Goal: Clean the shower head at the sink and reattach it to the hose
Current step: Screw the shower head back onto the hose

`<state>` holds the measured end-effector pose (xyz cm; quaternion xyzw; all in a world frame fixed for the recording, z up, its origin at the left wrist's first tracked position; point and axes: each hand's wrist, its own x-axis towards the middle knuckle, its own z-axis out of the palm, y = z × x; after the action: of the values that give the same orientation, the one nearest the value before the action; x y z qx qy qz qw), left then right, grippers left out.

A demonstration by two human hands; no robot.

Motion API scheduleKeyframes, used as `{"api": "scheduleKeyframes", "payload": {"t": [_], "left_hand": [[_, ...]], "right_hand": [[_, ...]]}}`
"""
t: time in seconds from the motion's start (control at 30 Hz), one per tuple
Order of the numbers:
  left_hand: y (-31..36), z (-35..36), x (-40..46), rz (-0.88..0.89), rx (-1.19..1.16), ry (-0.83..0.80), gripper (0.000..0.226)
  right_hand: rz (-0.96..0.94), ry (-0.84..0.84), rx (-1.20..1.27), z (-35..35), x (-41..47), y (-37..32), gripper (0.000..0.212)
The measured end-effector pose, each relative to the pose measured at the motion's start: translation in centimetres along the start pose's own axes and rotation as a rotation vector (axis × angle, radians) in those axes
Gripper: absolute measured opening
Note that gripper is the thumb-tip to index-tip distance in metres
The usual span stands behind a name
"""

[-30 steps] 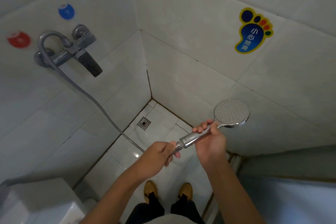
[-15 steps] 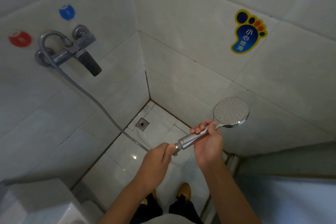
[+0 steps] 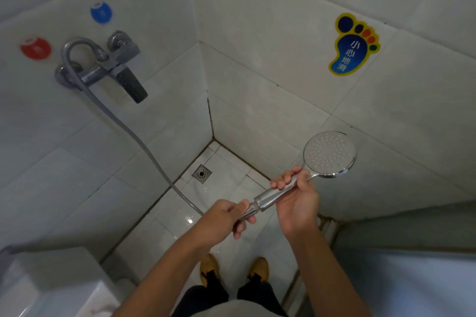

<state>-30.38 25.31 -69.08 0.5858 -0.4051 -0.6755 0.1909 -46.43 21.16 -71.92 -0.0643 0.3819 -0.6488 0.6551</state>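
while the right hand (image 3: 296, 203) is gripping the slick, rigid chrome head (image 3: 329, 154) by its handle, the left hand (image 3: 226, 216) is pinching the limp hose (image 3: 128, 128) nut.

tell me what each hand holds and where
Right hand grips the shower head by its handle; left hand grips the hose end at the joint.

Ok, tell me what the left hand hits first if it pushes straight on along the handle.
The left hand points up the shower head handle, so it likely meets the right hand gripping it; depth is unclear.
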Motion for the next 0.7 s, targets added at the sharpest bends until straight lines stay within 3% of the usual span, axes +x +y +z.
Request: {"api": "scheduleKeyframes", "payload": {"t": [0.23,0.4,0.7], "left_hand": [[-1.3,1.0,0.4,0.238,0.228,0.2,0.032],[-2.2,1.8,0.4,0.304,0.356,0.347,0.04],[-0.4,0.1,0.8,-0.029,-0.042,0.0,0.046]], "right_hand": [[0.034,0.158,-0.009,0.2,0.0,0.1,0.03],[0.027,0.23,-0.002,0.3,0.1,0.5,0.029],[0.026,0.071,0.029,-0.6,0.4,0.4,0.031]]}}
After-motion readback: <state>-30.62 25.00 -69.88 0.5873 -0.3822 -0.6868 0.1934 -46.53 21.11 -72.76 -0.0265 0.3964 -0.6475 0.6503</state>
